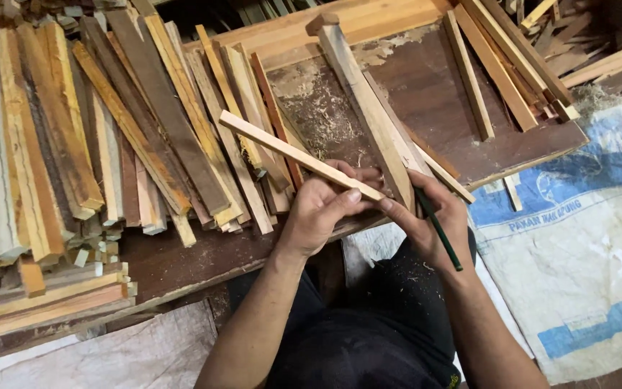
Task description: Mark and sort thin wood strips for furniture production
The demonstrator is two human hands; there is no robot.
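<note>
My left hand grips a thin pale wooden strip that slants up to the left over the brown board. My right hand holds a dark green pencil, its tip near the strip's lower end, and its fingers touch the strip too. A longer light wooden batten lies under both hands, running up toward the back of the board.
A big heap of wooden slats fills the left side. More strips lie at the board's right. Sawdust covers the board's middle. A white and blue woven sack lies on the right. My dark trousers show below.
</note>
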